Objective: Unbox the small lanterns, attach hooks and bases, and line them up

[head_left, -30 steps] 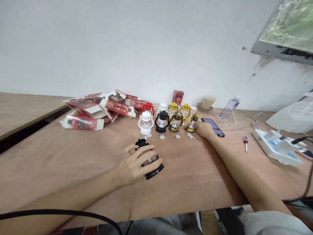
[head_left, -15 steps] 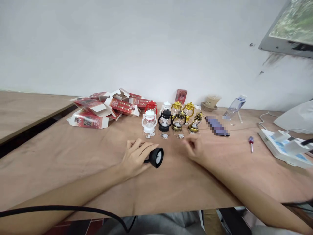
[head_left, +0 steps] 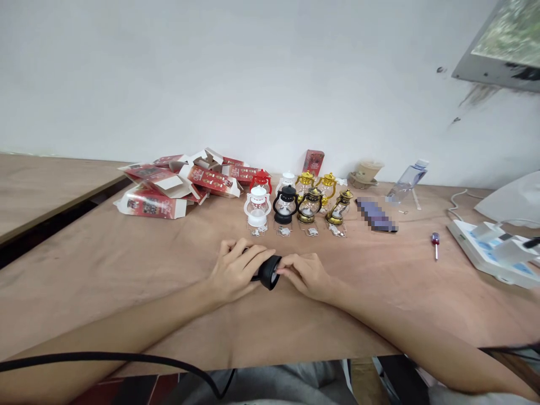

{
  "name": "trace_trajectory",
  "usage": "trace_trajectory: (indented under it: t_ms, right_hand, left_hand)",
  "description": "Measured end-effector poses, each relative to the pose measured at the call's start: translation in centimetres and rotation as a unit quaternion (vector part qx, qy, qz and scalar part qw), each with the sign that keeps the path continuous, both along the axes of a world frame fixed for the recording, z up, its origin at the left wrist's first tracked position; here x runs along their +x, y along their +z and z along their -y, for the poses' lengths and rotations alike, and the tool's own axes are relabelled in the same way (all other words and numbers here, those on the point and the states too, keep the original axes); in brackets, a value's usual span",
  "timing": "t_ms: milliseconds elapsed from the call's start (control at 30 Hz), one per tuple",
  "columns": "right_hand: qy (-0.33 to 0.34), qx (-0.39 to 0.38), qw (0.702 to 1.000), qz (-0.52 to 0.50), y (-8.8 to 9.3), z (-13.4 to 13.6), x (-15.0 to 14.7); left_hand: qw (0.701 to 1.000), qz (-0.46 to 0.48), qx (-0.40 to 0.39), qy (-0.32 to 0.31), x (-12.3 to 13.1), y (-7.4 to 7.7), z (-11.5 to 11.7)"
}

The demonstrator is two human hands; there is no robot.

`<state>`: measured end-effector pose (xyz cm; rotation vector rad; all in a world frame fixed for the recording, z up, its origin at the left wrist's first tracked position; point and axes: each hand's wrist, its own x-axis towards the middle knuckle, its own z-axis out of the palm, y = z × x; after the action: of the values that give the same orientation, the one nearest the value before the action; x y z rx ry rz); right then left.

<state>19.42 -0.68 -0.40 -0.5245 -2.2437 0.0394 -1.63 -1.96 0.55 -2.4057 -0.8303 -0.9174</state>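
Note:
My left hand [head_left: 236, 270] is wrapped round a black lantern [head_left: 266, 273] lying on its side, its round base turned to the right. Thumb and fingers of my right hand [head_left: 307, 274] are pinched together at that base; whatever they hold is too small to make out. Beyond the hands stand several small lanterns: a white lantern [head_left: 257, 207], another black lantern [head_left: 286, 206], a bronze lantern [head_left: 310, 207] and a red lantern [head_left: 260, 181] among them. Small metal pieces [head_left: 284, 231] with bent wire lie before the front row.
Opened red boxes [head_left: 169, 183] are heaped at the back left. To the right are a phone [head_left: 375, 215], a screwdriver [head_left: 435, 244], a clear bottle [head_left: 408, 181], a cup [head_left: 366, 173] and a power strip [head_left: 491, 250]. A black cable [head_left: 126, 357] crosses the near left.
My right hand has moved left from near the front row of lanterns to the base of the held black lantern. My left hand has stayed on the lantern.

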Motion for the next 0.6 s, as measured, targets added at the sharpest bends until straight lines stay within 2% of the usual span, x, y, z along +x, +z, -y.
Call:
trace_trajectory:
  t_ms: [133,233,400,600]
  right_hand:
    - [-0.022,0.047,0.998,0.022,-0.16,0.13,-0.08]
    - [0.006,0.064,0.998,0.001,-0.18,0.0,0.05]
    - [0.059,0.043,0.996,-0.045,-0.4,-0.27,0.3]
    - [0.038,0.102,0.993,-0.039,-0.78,-0.18,0.23]
  left_hand:
    - [1.0,0.0,-0.01,0.002,0.3,0.37,0.22]
    - [1.0,0.015,-0.011,-0.002,0.39,0.39,0.23]
    - [0.997,0.048,-0.056,0.017,0.19,0.27,-0.15]
    - [0.997,0.055,-0.056,0.016,0.19,0.09,-0.27]
